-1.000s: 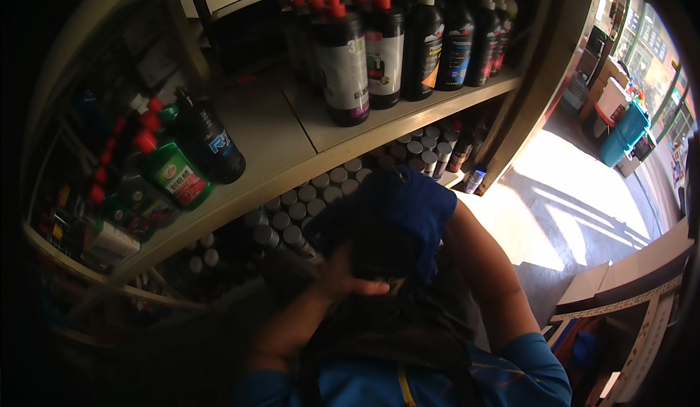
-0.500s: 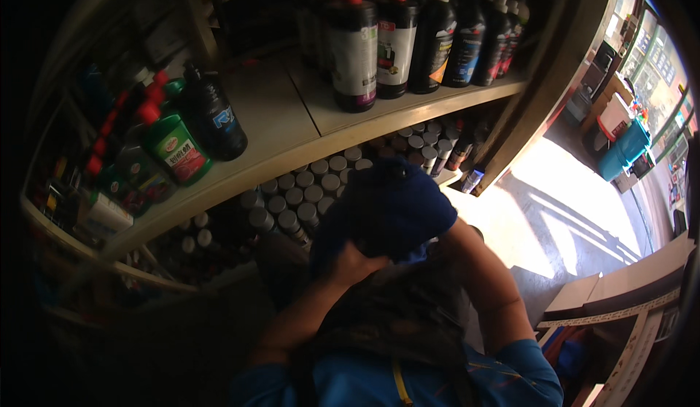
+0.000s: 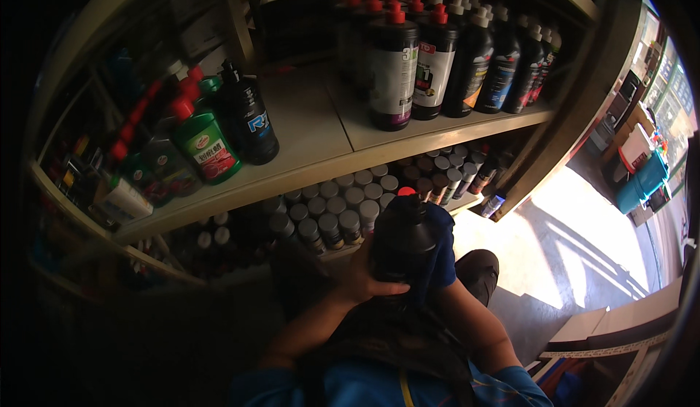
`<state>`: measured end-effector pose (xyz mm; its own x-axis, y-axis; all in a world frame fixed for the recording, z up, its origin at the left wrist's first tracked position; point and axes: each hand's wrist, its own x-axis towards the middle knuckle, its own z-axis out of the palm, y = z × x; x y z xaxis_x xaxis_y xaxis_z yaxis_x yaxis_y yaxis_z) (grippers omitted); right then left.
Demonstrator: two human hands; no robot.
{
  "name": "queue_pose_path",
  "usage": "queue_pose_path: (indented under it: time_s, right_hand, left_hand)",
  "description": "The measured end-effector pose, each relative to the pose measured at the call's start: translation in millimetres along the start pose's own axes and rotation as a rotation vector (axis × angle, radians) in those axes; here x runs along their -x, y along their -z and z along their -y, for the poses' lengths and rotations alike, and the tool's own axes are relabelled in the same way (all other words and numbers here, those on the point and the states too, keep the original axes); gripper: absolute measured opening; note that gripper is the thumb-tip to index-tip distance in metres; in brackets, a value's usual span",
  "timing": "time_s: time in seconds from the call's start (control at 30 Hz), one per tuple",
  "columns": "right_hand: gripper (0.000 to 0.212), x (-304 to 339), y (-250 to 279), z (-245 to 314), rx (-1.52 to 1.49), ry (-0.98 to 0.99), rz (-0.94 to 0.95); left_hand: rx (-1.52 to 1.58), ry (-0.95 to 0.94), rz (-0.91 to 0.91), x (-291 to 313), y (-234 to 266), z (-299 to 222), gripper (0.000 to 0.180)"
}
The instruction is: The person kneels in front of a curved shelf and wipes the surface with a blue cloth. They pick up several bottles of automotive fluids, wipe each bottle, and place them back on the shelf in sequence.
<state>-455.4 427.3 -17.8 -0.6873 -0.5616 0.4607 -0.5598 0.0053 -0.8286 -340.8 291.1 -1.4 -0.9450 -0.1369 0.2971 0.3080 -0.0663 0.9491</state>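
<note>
A black plastic bottle [image 3: 403,243] with a dark cap is upright in front of my body, above my lap. My left hand [image 3: 362,276] is closed round its left side, the thumb lying across its front. Against the bottle's right side, a dark blue cloth [image 3: 442,250] is pressed by my right hand [image 3: 443,290]; the cloth and bottle hide most of those fingers. On the shelf ahead stand a black bottle [image 3: 251,119] with a pump-like top and a green bottle [image 3: 210,145] with a red cap.
Several black bottles [image 3: 467,75] with red or white caps fill the shelf's [image 3: 313,108] right part. Below it stand rows of spray cans [image 3: 328,226] with grey lids. My shoe [image 3: 477,272] rests on the sunlit floor. A turquoise bin [image 3: 642,182] stands far right.
The cloth, which covered the bottle's top, is now on its right side, so the black bottle shows. The shelf has shifted rightward and slightly down in view.
</note>
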Motion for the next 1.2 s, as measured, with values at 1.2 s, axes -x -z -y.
queue_pose_path:
  time_s: [1.2]
  right_hand:
    - [0.024,126.3,-6.1,-287.8,-0.404,-0.149,0.242]
  left_hand:
    - [-0.426,-0.471,-0.628,-171.9,139.5,-104.6,0.074]
